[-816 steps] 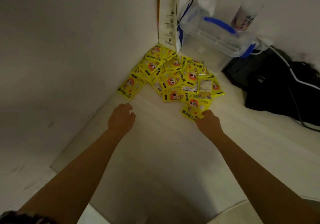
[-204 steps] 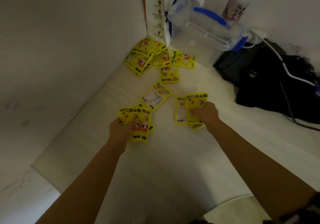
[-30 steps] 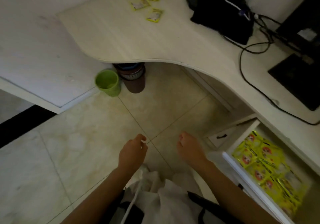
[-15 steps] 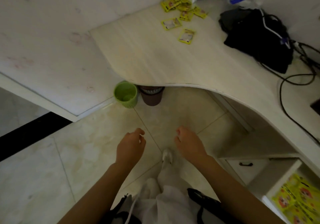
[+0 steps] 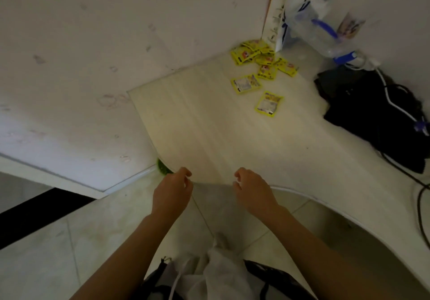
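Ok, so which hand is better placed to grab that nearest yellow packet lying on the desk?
Right, probably. The right hand hangs empty at the edge of the desk, almost straight below the nearest yellow packet; the left hand, also empty, would have to reach farther across.

Desk (image 5: pixel 209 132): bare wood from the front edge, where left hand (image 5: pixel 172 192) and right hand (image 5: pixel 254 191) hover, to the yellow sachets (image 5: pixel 256 55); passable.
Left: wall (image 5: pixel 104 55).
Right: black bag (image 5: pixel 372 113), cable (image 5: pixel 418 209).
Rear corner: paper bag (image 5: pixel 300 9) and plastic container (image 5: pixel 311 30), just behind the sachets.
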{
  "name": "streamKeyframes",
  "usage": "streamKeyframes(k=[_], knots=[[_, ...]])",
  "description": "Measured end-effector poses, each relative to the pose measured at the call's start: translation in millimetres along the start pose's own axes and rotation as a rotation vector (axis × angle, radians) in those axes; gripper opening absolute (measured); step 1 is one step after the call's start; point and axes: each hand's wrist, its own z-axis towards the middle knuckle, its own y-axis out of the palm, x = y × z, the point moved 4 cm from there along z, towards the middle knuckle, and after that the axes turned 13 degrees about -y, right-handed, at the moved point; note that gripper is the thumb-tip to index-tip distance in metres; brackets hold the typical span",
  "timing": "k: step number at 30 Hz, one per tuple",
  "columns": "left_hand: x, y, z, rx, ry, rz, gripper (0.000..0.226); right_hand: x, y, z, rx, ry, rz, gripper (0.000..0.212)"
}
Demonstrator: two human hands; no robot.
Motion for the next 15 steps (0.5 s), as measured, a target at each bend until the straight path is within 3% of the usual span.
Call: streamKeyframes(k=[8, 15], knots=[[22, -12, 112, -0.063, 0.089, 0.020, 0.020, 6, -18, 96, 0.008, 0.071, -0.001, 0.028], [42, -29, 216, -0.166, 0.235, 0.104, 0.022, 6, -35, 167, 0.108, 0.243, 0.041, 0.029]])
